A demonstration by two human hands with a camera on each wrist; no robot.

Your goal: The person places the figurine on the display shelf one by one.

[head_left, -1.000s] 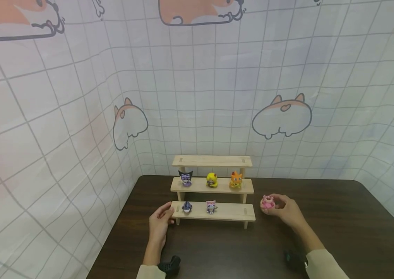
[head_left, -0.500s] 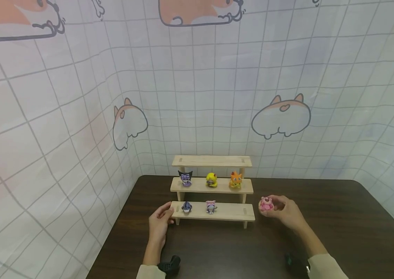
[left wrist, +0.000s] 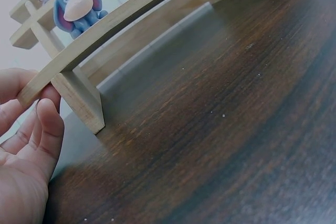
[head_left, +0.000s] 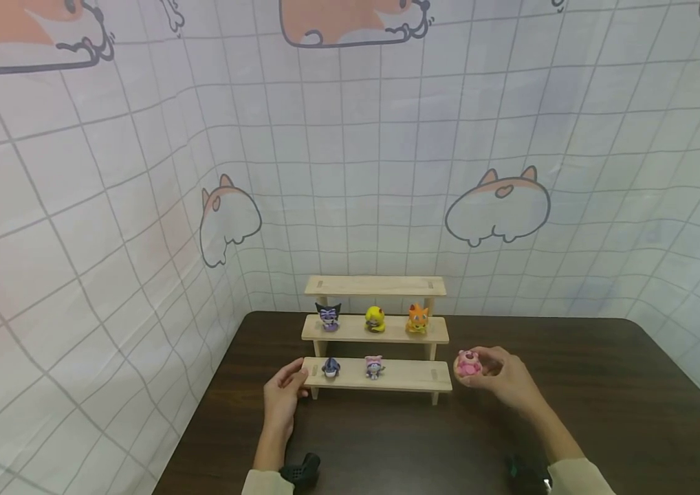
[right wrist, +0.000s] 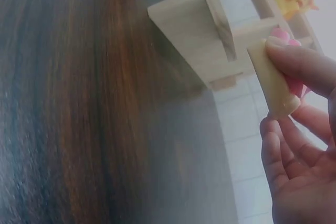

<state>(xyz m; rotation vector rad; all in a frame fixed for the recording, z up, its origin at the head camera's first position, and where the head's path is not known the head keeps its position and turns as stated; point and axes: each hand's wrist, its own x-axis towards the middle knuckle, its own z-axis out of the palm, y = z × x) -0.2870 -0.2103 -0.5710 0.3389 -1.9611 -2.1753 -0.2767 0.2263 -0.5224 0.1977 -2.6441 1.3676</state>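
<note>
A three-step wooden display rack (head_left: 412, 375) stands on the dark table. My left hand (head_left: 282, 399) grips the left end of its lowest step, thumb and fingers around the board's edge. Just right of the rack, my right hand (head_left: 513, 378) holds a pink bear figurine (head_left: 469, 364) on a pale base (right wrist: 270, 80) between thumb and fingers, apart from the step. On the lowest step sit a blue donkey figurine (left wrist: 79, 11) and a pink-hooded grey figurine (head_left: 374, 368). The middle step bears a black-and-purple figurine (head_left: 328, 317), a yellow one (head_left: 375, 320) and an orange one (head_left: 417, 320).
The rack's top step (head_left: 375, 285) is at the back, near the grid-patterned cloth wall (head_left: 362, 206). Dark wood tabletop (head_left: 399, 447) spreads in front of the rack and to its right. A black wrist device (head_left: 302, 471) is by the left sleeve.
My right hand has drifted slightly left with the pink bear figurine, bringing it closer to the rack's lowest step. The left hand keeps its grip on the rack.
</note>
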